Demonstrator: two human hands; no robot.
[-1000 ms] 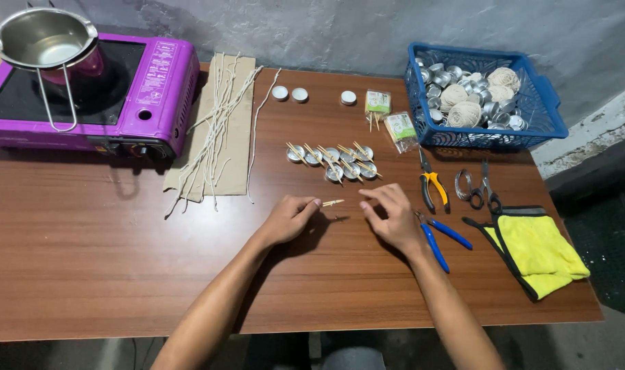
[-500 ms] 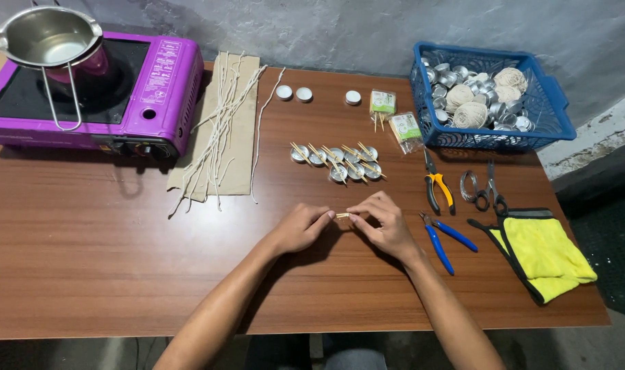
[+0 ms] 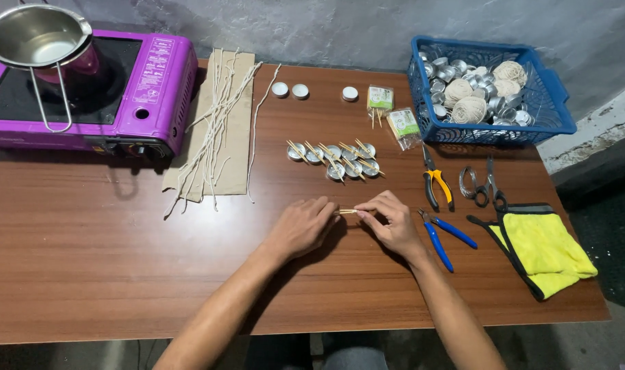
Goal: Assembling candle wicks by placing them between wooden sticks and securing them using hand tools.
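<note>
Brown wooden surface [image 3: 106, 274]; purple stove [image 3: 120, 89] with metal pot [image 3: 34, 34] far left, blue basket [image 3: 490, 89] far right. Yellow cloth [image 3: 542, 243], blue pliers [image 3: 442, 236] beside right hand [image 3: 391, 223]. Left hand [image 3: 302, 226] opposite. Both hands' fingers pinched thin wooden stick [image 3: 347, 211] mid-surface, below tealight cups [image 3: 336, 161].

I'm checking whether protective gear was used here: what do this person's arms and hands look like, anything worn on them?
Nothing is worn: the left hand and right hand are bare, without gloves, rings or a watch that I can see. Both forearms are uncovered; no sleeves reach into view.
</note>
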